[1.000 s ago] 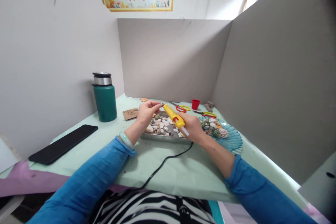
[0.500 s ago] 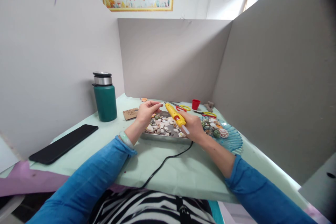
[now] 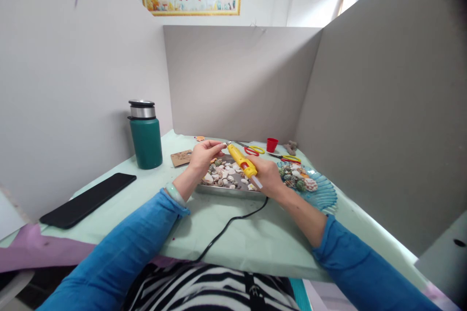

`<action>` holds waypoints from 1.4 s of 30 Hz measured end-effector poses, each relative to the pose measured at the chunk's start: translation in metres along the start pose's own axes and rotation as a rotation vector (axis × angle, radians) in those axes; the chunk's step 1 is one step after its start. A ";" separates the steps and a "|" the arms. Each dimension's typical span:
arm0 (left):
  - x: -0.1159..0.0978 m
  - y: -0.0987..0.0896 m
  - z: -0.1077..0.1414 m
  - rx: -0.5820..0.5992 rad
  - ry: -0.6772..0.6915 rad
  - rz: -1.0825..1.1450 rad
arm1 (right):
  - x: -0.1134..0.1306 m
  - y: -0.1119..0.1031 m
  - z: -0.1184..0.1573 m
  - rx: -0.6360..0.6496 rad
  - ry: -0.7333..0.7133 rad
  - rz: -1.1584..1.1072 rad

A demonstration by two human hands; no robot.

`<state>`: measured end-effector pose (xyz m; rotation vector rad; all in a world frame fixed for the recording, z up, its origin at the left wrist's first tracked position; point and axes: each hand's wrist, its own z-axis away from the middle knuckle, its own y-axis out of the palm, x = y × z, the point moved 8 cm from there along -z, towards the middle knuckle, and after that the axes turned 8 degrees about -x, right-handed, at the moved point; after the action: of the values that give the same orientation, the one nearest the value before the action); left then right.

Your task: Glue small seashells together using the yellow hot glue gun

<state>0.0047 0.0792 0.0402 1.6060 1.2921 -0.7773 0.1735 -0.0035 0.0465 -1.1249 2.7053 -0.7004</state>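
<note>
My right hand [image 3: 266, 173] is wrapped round a yellow glue gun [image 3: 241, 159] with a white glue stick poking out of its rear. The gun's nozzle points up and left, at the fingertips of my left hand [image 3: 205, 156]. Those fingers pinch a small whitish piece [image 3: 224, 144], too small to identify. Beneath both hands lies a metal tray [image 3: 229, 192] of small shells [image 3: 226, 175]. To the right, a blue shell-shaped glass dish [image 3: 323, 192] holds more shells, some green and some striped.
A green bottle [image 3: 146, 143] and a black flat case [image 3: 89, 200] are on the left. Behind the tray are a brown card [image 3: 181, 158], two scissors [image 3: 251, 149] and a red cup [image 3: 272, 145]. A black cord [image 3: 229, 223] crosses the table front.
The glue gun has shifted slightly left, so its nozzle is now closer to the small piece in my left fingertips. My left hand has hardly moved.
</note>
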 end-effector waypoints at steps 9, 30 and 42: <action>-0.002 -0.001 0.001 -0.029 -0.036 0.005 | -0.002 0.002 0.001 0.018 0.020 0.000; -0.002 -0.001 0.000 -0.023 -0.008 -0.001 | -0.002 -0.002 -0.001 -0.002 0.019 0.018; -0.001 -0.002 0.000 -0.021 0.003 -0.028 | 0.001 0.000 0.000 0.011 0.005 0.009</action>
<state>0.0029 0.0788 0.0410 1.5767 1.3231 -0.7764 0.1728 -0.0040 0.0468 -1.1094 2.7055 -0.7163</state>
